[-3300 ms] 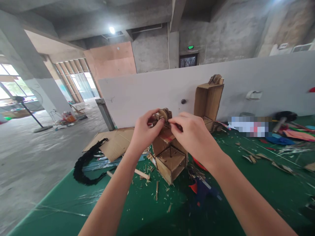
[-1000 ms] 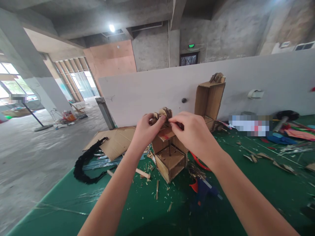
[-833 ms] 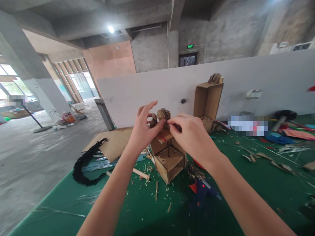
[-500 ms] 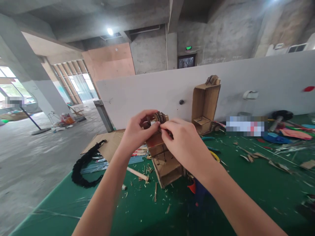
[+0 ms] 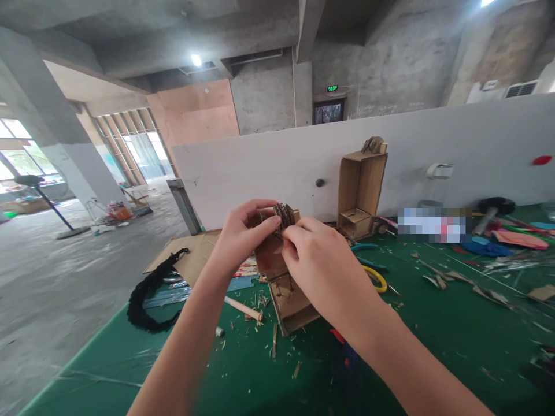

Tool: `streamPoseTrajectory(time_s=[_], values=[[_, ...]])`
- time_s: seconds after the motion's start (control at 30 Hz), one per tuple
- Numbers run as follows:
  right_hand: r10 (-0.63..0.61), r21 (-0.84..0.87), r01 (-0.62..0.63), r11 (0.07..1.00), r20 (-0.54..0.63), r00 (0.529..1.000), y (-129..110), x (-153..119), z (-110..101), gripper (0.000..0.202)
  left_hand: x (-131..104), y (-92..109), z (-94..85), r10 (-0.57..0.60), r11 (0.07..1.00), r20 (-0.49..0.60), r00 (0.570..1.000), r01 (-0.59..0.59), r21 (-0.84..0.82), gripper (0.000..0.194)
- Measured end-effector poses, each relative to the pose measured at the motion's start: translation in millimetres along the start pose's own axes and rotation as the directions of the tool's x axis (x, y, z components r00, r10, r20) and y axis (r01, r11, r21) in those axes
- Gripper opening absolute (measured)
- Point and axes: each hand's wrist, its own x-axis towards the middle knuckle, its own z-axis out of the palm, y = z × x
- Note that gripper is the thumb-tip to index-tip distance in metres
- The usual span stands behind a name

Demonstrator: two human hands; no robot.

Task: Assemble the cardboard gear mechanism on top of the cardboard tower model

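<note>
A small open cardboard box structure (image 5: pixel 290 300) stands tilted on the green table, with a stack of ridged cardboard discs (image 5: pixel 284 216) at its top. My left hand (image 5: pixel 249 228) is closed round the left side of the discs, thumb in front and fingers behind. Just right of it, my right hand (image 5: pixel 312 245) is pinched close below the discs; what lies between its fingertips is too small to make out. A thin dark stick shows inside the box, partly hidden by my right hand.
A second cardboard box (image 5: pixel 359 188) stands behind against a white partition (image 5: pixel 260 167). Yellow-handled pliers (image 5: pixel 376 278) lie to the right. A black fuzzy strip (image 5: pixel 143 303), a wooden rod (image 5: pixel 243 308) and scraps lie on the left of the green table (image 5: pixel 243 370).
My right hand has shifted slightly down and left, covering more of the box. My left hand keeps its hold on the discs. The view has tilted slightly.
</note>
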Motion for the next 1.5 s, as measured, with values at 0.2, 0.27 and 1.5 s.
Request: streamPoseTrajectory(time_s=[0.2, 0.27, 1.5], values=[[0.003, -0.054, -0.003, 0.999, -0.010, 1.000, -5.3, -1.3, -0.9, 0.020, -2.3, 7.1, 0.9, -0.046, 0.999, -0.040, 0.998, 0.046, 0.020, 0.026], [-0.002, -0.059, 0.001, 0.998, -0.011, 1.000, -6.3, -1.2, -0.8, 0.020, -2.4, 8.3, 0.5, -0.041, 0.998, -0.041, 0.998, 0.043, 0.052, 0.024], [0.087, 0.185, -0.089, 0.979, 0.020, 0.996, 16.3, 8.2, 1.8, 0.026, 26.3, -11.9, 5.8, -0.048, 0.973, -0.004, 0.999, 0.047, 0.225, 0.050]])
